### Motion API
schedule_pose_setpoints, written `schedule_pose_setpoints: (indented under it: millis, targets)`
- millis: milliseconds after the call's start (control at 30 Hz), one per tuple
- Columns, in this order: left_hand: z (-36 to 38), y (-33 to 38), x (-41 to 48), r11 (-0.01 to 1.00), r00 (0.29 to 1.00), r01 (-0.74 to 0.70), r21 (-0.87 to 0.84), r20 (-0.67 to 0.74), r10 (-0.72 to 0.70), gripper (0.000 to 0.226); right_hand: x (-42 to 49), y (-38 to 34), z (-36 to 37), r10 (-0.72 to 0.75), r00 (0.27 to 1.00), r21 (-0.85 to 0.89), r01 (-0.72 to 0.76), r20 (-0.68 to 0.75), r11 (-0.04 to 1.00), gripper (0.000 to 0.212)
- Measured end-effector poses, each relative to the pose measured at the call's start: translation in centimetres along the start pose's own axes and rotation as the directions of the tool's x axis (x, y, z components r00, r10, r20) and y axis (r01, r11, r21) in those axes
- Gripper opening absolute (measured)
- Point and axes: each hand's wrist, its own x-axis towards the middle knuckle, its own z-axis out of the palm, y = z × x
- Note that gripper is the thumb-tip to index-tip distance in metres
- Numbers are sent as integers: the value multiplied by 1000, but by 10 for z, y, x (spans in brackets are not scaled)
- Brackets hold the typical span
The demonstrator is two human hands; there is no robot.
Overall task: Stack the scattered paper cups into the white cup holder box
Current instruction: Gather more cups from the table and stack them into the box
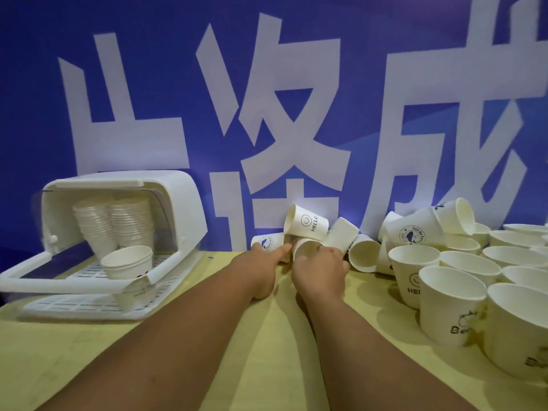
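- Part of the job was done: the white cup holder box (178, 197), lid raised, stood near the table's (267, 366) left edge and already held two tall nested stacks (118, 223) at its back and a short upright stack (129, 262) in front of them.
- One more cup (133, 295) sat at the box's front rail. Whether it was inside the tray or caught under the rail was hard to make out.
- Most of the work looked to be left: many loose paper cups (450, 304) crowded the table's right edge, some upright, some tipped, and a small cluster lay along the far edge, among them a HELLO cup (305, 222) on its side.
- The right hand (321, 264) curled its fingers round a tipped cup (307, 247) in that far cluster, mouth toward the camera, not yet lifted clear.
- The left hand (261, 262) lay just beside it with one digit stretched toward the same cup. Its other fingers were hidden behind the hand, so I could not tell whether it held anything.
- The right-hand cups ran off the picture, so their count was unknown, and the prints on several were blurred.
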Motion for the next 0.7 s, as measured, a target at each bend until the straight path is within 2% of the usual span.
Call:
schedule_pose_setpoints:
  millis: [133, 233, 333, 533, 700]
  targets:
    - [6, -5, 3, 998, 998, 57, 23, -35, -56, 88, 1, 0, 1, 42, 997, 105, -35, -64, 994, 61]
    - [12, -12, -5, 996, 987, 79, -29, -140, -83, 69, 0, -1, 2, 46, 994, 126, -33, -99, 992, 73]
    - [15, -13, -16, 993, 953, 106, -45, -280, -114, 48, -1, -1, 3, 17, 993, 167, 3, -113, 986, 69]
    - [6, -16, -52, 997, 906, 76, -33, -415, -83, 38, -10, -7, -4, -25, 997, 360, 48, -68, 932, 56]
    - [-14, -35, -97, 988, 830, 30, -153, -546, -109, 30, -18, -11, -5, -100, 994, 469, 108, -41, 876, 73]
